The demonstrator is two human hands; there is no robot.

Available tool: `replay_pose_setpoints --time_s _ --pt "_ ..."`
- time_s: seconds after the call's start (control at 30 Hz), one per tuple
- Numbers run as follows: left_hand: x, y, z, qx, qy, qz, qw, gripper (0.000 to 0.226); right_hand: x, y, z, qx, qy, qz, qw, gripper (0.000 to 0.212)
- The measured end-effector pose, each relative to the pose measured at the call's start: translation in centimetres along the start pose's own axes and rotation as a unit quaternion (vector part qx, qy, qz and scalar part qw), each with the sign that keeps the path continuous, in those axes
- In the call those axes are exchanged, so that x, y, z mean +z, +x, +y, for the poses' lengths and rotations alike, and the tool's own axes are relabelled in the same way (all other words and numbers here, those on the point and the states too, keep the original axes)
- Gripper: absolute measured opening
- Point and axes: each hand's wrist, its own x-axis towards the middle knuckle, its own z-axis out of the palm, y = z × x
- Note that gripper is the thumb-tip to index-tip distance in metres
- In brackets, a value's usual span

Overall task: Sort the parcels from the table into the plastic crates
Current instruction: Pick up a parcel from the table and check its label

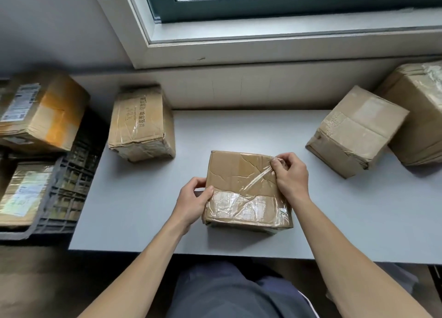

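Note:
A taped cardboard parcel (pixel 239 174) sits on the grey table (pixel 143 210) in front of me. My left hand (pixel 193 198) grips its left edge, thumb on top. My right hand (pixel 290 174) pinches a loose strip of clear tape (pixel 258 181) lifted off the parcel's top right. A printed parcel (pixel 141 123) lies at the table's back left. Two more parcels stand at the right, a smaller one (pixel 354 131) leaning against a larger one (pixel 421 116). Dark plastic crates (pixel 64 198) stand left of the table, holding a labelled parcel (pixel 21 193), with another parcel (pixel 40 111) on top behind.
A wall and a window sill (pixel 263 52) run along the back of the table. The table's front edge is just above my lap. The floor shows below the crates at the left.

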Motion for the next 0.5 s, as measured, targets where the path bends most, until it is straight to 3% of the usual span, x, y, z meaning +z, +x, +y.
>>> replay_pose_setpoints --time_s 0.1,0.23,0.27,0.33,0.5 --pt "-0.3 -0.3 -0.5 -0.035 -0.034 -0.007 0.999 0.023 -0.2 -0.3 0.8 0.013 0.004 -0.015 1.000 0.021" --pt "0.0 -0.1 -0.7 -0.093 -0.092 -0.027 0.991 0.051 -0.7 -1.1 2.2 0.183 0.149 -0.097 0.967 0.046" --pt "0.3 0.0 -0.5 -0.103 -0.104 -0.029 0.989 0.046 -1.0 -1.4 2.3 0.216 0.189 -0.122 0.950 0.045" --pt "0.8 0.0 -0.1 -0.118 -0.105 -0.030 0.987 0.013 -1.5 -1.6 2.6 0.244 0.221 -0.161 0.930 0.047" --pt "1.5 0.5 0.6 -0.143 -0.104 -0.056 0.983 0.016 -1.8 -1.6 2.0 0.253 0.152 -0.175 0.939 0.066"
